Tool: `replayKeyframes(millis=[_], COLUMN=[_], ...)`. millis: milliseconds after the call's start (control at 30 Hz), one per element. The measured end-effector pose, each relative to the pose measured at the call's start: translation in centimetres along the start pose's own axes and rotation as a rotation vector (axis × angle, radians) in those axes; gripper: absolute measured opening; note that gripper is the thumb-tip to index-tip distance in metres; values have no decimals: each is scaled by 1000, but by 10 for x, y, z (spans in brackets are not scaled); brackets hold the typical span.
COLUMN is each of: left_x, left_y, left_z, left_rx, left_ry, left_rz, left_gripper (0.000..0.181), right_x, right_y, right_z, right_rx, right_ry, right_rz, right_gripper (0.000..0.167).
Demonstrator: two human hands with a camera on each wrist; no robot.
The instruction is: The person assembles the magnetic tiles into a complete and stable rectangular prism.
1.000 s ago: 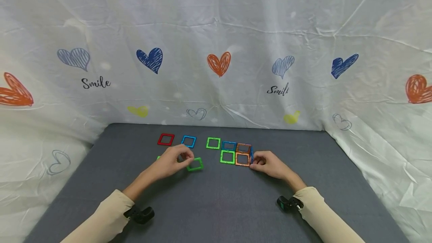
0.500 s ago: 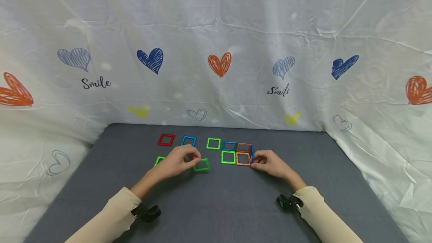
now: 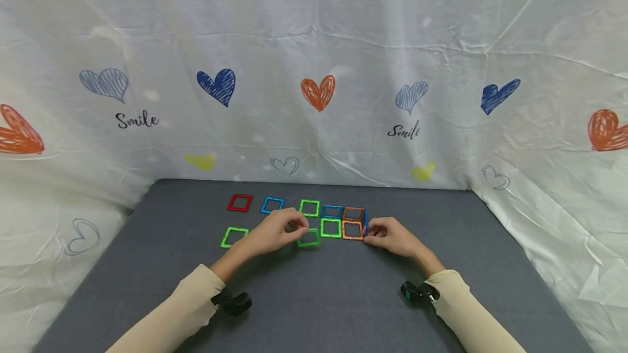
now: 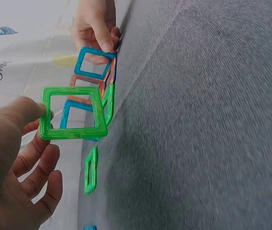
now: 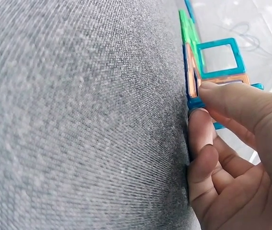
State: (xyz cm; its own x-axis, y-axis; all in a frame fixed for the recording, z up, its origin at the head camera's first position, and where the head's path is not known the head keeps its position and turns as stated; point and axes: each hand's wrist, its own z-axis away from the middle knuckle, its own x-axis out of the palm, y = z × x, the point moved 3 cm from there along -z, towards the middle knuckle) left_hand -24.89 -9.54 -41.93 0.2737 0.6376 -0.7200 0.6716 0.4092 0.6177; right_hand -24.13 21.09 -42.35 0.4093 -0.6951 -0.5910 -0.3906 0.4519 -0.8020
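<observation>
Your left hand pinches a green square frame between thumb and fingers at one side, the other fingers loosely bent behind it. That frame is tilted up rather than lying flat, and it hangs just left of the small structure; whether its lower edge meets the tabletop, you cannot tell.

Your right hand is at the structure's right end, where your thumb and fingers pinch a blue end frame standing upright along the side.

In that structure, a flat orange frame lies next to a flat green frame, edge against edge. Behind these two stand an upright orange frame and an upright blue frame, side by side, forming a low back wall; the blue end frame meets the orange pair at the right.

Just left of the wall you have a loose green frame lying on the tabletop. Farther left lie a loose blue frame, partly covered by your left hand in the head view, and a red frame. Nearer you, another green frame lies partly behind your left wrist.
</observation>
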Motion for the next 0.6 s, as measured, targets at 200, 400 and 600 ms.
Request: replayKeyframes(millis=[200,400,600], left_x=[9,18,27], left_y=[2,6,11], left_z=[-11,-22,-33], left_rx=[5,11,16], left_ry=[-12,-27,-30], left_rz=[-10,3,-1], left_gripper=[6,8,8], right_x=[3,2,0], right_y=[23,43,43], right_z=[-4,-7,-6], right_rx=[35,38,32], right_ry=[10,14,11], right_rz=[10,14,7], right_gripper=[4,6,9])
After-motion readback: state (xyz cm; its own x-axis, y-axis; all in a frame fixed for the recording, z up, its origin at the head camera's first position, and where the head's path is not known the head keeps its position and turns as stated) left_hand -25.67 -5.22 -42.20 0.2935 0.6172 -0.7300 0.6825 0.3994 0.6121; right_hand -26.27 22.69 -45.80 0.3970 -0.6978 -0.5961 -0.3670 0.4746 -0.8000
